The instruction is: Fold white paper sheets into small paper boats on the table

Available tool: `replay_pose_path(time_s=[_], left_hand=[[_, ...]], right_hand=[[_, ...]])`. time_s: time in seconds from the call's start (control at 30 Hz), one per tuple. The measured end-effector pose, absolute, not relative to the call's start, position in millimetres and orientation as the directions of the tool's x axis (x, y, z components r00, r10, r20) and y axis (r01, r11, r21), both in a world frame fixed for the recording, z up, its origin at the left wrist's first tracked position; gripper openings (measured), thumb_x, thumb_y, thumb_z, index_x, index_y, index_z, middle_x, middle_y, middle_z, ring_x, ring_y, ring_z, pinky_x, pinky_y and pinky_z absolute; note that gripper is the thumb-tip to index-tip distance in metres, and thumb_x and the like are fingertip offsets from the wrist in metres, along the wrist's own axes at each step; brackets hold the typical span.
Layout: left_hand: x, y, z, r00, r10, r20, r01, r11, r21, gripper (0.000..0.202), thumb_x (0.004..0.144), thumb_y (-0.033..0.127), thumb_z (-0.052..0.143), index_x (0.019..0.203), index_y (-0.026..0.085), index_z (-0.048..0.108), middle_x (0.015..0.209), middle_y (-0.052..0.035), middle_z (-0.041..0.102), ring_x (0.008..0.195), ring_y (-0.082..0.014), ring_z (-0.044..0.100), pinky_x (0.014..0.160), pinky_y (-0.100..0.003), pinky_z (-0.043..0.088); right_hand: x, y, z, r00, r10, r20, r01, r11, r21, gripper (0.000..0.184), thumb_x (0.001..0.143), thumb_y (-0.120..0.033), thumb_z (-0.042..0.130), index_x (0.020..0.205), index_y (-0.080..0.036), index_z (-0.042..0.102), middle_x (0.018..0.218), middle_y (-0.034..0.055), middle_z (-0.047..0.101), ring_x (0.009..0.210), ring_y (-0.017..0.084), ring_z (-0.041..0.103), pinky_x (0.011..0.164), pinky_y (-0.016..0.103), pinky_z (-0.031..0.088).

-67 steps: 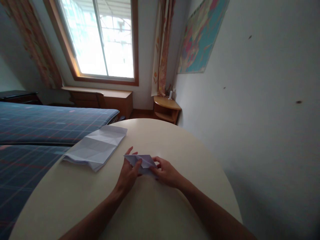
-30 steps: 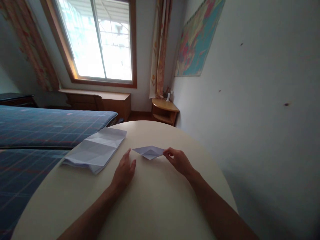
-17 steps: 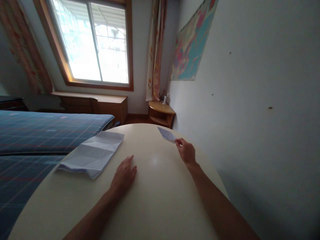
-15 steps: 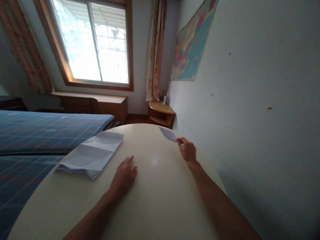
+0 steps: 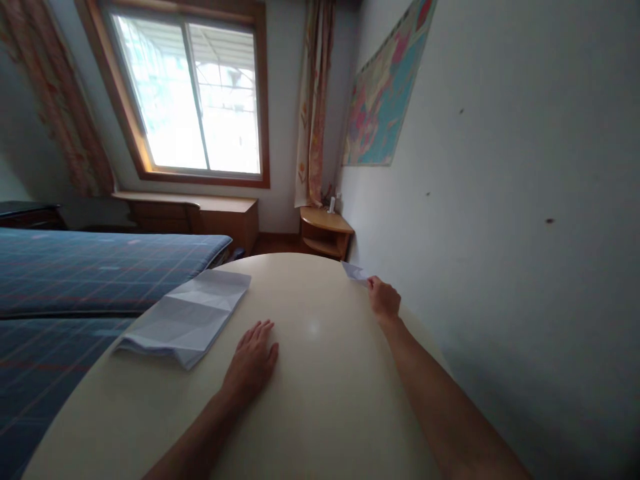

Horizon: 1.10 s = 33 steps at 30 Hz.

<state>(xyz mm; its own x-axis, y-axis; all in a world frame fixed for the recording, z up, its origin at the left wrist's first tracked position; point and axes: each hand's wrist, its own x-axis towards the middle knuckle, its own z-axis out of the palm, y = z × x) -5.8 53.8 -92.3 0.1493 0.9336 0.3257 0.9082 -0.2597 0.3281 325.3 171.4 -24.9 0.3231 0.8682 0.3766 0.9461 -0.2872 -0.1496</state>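
My right hand pinches the near corner of a small piece of white paper by the far right edge of the cream table. Part of that paper is hidden behind the fingers. Flat on the tabletop, palm down with fingers stretched out, lies my left hand; it holds nothing. To its left are larger creased white sheets, layered at the near end, on the table's left side and apart from the hand.
A plaid-covered mattress borders the table on the left. The white wall runs close along the right. Beyond the far edge stand a small corner shelf and a wooden desk under the window.
My right hand has moved right with the small paper, toward the table's edge. The left hand stays in about the same place on the table. The view has tilted slightly.
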Motion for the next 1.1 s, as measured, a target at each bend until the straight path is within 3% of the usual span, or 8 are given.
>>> replay_pose_path(time_s=[0.2, 0.37, 0.53, 0.7, 0.77, 0.87, 0.97, 1.1], left_hand=[[-5.5, 53.4, -87.0, 0.149, 0.947, 0.285, 0.914, -0.242, 0.325, 0.048, 0.092, 0.025, 0.041, 0.136, 0.008, 0.047, 0.142, -0.0152, 0.053, 0.138, -0.0267, 0.041, 0.115, -0.044, 0.031], [-5.3, 53.3, -84.8, 0.155, 0.948, 0.28, 0.915, -0.244, 0.322, 0.047, 0.092, 0.025, 0.04, 0.135, 0.008, 0.047, 0.142, -0.0149, 0.052, 0.138, -0.0269, 0.04, 0.116, -0.045, 0.031], [-6.8, 53.5, -87.5, 0.156, 0.939, 0.306, 0.906, -0.259, 0.334, 0.046, 0.091, 0.025, 0.042, 0.134, 0.009, 0.049, 0.141, -0.0151, 0.054, 0.137, -0.0272, 0.042, 0.115, -0.046, 0.032], [-4.9, 52.2, -89.2, 0.149, 0.93, 0.337, 0.907, -0.265, 0.328, 0.045, 0.091, 0.024, 0.044, 0.133, 0.01, 0.049, 0.14, -0.0144, 0.055, 0.136, -0.0259, 0.044, 0.114, -0.044, 0.033], [-3.8, 50.7, -83.8, 0.138, 0.932, 0.334, 0.921, -0.245, 0.303, 0.044, 0.091, 0.022, 0.044, 0.132, 0.009, 0.05, 0.14, -0.0147, 0.055, 0.134, -0.0251, 0.046, 0.113, -0.041, 0.035], [-8.0, 48.5, -68.3, 0.105, 0.922, 0.373, 0.956, -0.197, 0.217, 0.042, 0.09, 0.019, 0.046, 0.13, 0.011, 0.053, 0.14, -0.0135, 0.055, 0.131, -0.0253, 0.048, 0.111, -0.039, 0.038], [-24.7, 47.9, -52.8, 0.043, 0.901, 0.432, 0.989, -0.1, 0.109, 0.04, 0.09, 0.02, 0.047, 0.128, 0.013, 0.056, 0.139, -0.0136, 0.055, 0.128, -0.0264, 0.05, 0.106, -0.039, 0.04], [-59.7, 48.9, -48.3, -0.07, 0.906, 0.417, 0.992, 0.109, -0.07, 0.041, 0.088, 0.025, 0.051, 0.127, 0.012, 0.059, 0.143, -0.0194, 0.049, 0.131, -0.0345, 0.045, 0.104, -0.044, 0.039]], right_hand=[[323.4, 178.6, -35.8, 0.281, 0.906, 0.315, 0.96, -0.27, -0.082, 0.038, 0.102, -0.023, 0.029, 0.119, -0.018, 0.064, 0.099, 0.0162, 0.073, 0.091, 0.026, 0.071, 0.078, 0.036, 0.051], [321.2, 175.8, -44.5, 0.284, 0.916, 0.284, 0.959, -0.275, -0.07, 0.038, 0.102, -0.024, 0.03, 0.12, -0.016, 0.063, 0.098, 0.0178, 0.072, 0.09, 0.026, 0.071, 0.078, 0.036, 0.052], [320.0, 169.2, -45.9, 0.283, 0.912, 0.297, 0.959, -0.27, -0.086, 0.042, 0.1, -0.026, 0.037, 0.141, -0.024, 0.045, 0.099, 0.0156, 0.072, 0.09, 0.026, 0.07, 0.079, 0.038, 0.051], [313.1, 155.4, -43.5, 0.297, 0.89, 0.347, 0.955, -0.27, -0.125, 0.054, 0.097, -0.024, 0.04, 0.149, -0.018, 0.027, 0.108, 0.0175, 0.068, 0.092, 0.028, 0.068, 0.078, 0.039, 0.052], [305.6, 147.0, -44.1, 0.239, 0.864, 0.443, 0.97, -0.193, -0.148, 0.061, 0.093, -0.021, 0.044, 0.15, -0.014, 0.023, 0.122, 0.0202, 0.061, 0.102, 0.03, 0.063, 0.082, 0.04, 0.052], [289.8, 132.9, -49.7, 0.043, 0.808, 0.587, 0.986, 0.061, -0.157, 0.059, 0.087, -0.019, 0.049, 0.143, -0.012, 0.033, 0.129, 0.0196, 0.054, 0.116, 0.032, 0.053, 0.095, 0.043, 0.047], [271.1, 119.6, -60.3, -0.155, 0.81, 0.565, 0.927, 0.317, -0.2, 0.051, 0.087, -0.02, 0.049, 0.137, -0.014, 0.041, 0.126, 0.0157, 0.056, 0.119, 0.029, 0.05, 0.104, 0.044, 0.042], [250.6, 107.0, -72.3, -0.286, 0.841, 0.459, 0.827, 0.459, -0.325, 0.053, 0.087, -0.023, 0.053, 0.138, -0.015, 0.042, 0.132, 0.0138, 0.054, 0.124, 0.025, 0.048, 0.109, 0.043, 0.039]])
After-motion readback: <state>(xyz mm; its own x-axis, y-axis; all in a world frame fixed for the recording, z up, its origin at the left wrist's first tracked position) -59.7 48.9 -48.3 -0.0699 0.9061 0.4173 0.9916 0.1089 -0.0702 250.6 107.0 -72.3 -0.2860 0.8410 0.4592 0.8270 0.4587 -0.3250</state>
